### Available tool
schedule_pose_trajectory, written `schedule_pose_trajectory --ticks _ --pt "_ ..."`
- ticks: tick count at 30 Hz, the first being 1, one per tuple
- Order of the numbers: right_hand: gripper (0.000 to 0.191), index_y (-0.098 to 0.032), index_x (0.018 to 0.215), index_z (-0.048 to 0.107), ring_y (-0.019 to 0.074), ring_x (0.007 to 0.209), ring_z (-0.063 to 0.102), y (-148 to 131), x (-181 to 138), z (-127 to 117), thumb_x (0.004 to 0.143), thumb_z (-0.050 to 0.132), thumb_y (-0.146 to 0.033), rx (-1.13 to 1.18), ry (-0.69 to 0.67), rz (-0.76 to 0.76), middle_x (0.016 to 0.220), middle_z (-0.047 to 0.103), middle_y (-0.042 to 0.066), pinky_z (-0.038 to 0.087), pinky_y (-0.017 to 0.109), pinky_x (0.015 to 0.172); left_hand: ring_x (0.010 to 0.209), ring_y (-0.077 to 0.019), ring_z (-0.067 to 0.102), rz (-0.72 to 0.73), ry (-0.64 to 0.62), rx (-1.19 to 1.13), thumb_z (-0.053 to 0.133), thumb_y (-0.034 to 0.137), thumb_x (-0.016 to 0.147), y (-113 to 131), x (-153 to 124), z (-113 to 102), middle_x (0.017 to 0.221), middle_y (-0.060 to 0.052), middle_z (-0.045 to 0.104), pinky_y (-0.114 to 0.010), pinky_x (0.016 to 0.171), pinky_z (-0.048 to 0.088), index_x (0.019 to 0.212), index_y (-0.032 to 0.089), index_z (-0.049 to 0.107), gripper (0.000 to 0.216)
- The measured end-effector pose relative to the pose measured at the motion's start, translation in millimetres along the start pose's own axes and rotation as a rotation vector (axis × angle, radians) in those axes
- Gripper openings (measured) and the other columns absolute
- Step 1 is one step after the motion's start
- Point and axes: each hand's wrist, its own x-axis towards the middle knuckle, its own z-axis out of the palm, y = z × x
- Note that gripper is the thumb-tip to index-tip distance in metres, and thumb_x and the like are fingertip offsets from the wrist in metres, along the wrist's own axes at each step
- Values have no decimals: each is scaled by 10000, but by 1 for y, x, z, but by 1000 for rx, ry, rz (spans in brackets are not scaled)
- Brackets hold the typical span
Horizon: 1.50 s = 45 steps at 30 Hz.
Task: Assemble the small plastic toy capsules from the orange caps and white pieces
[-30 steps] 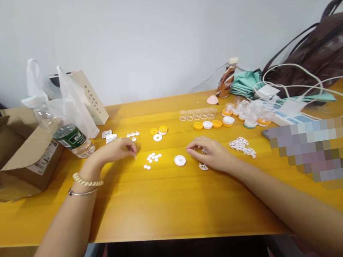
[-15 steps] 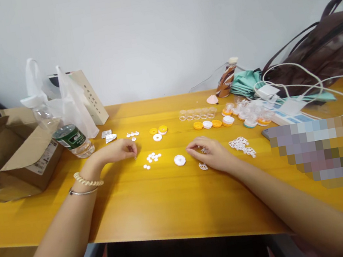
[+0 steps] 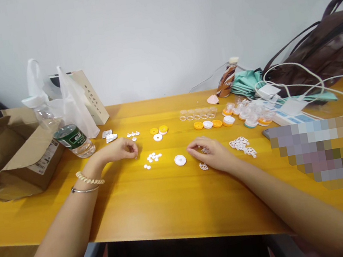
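My left hand is closed in a pinch at the left of the small parts, with a tiny glint at the fingertips too small to name. Beside it lie several small white discs and, behind, several white pegged pieces. A round white cap rests on the table between my hands. My right hand has its fingers curled and thumb near the index tip; whatever they hold, if anything, is hidden. Under and beside that hand are white openwork pieces, with a larger pile to its right.
Orange and white rings and clear cups line the back. Assembled clear-topped pieces lie by a power strip with cables. A cardboard box and water bottle stand left; a drink bottle and bag stand right.
Both hands keep almost the same place and pose. The whole view has shifted very slightly; the parts on the table lie as before.
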Motion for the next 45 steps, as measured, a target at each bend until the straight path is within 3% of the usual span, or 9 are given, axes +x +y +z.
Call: schedule_pose_trajectory --ticks 8,17,25,28,33,39,45 --pt "127 -194 791 608 172 791 598 1 0 0 837 503 -248 5 -3 -3 825 655 37 459 308 742 679 -113 582 140 12 29 577 221 761 -3 4 2 731 -41 654 -206 658 440 732 125 664 133" --pt "125 -202 777 603 170 774 598 -2 0 -1 838 505 -250 -8 -12 0 812 656 31 463 305 728 716 -129 587 150 85 6 574 265 776 -5 5 4 771 -51 652 -237 691 450 760 135 669 162" --pt "204 -202 928 614 208 857 575 4 -2 3 789 603 -351 -103 -58 -82 896 639 63 448 362 800 713 -124 578 134 285 -82 591 276 754 31 7 21 752 -21 638 -245 703 453 747 137 622 142" --pt "287 -205 990 618 234 902 547 4 -3 7 753 646 -362 -177 -97 -126 946 616 83 435 391 819 730 -124 580 167 224 -138 585 281 770 52 10 38 791 -35 648 -234 683 458 768 133 621 153" --pt "242 -210 998 623 226 892 518 -2 -4 11 784 617 -323 -202 -121 -148 945 581 82 426 382 807 767 -125 587 245 143 -193 571 216 786 79 15 64 834 -42 652 -240 705 459 810 143 629 96" --pt "184 -215 950 632 205 870 506 -8 -7 10 787 616 -299 -134 -199 -198 906 578 64 413 348 798 763 -122 590 280 164 -205 583 232 796 86 17 73 809 -38 657 -250 750 455 800 144 634 102" --pt "213 -203 947 627 208 909 508 -14 -11 8 762 641 -308 -81 -322 -226 930 587 64 401 341 818 756 -124 595 232 39 -213 587 229 794 87 14 77 827 -41 661 -241 727 461 824 138 642 110"
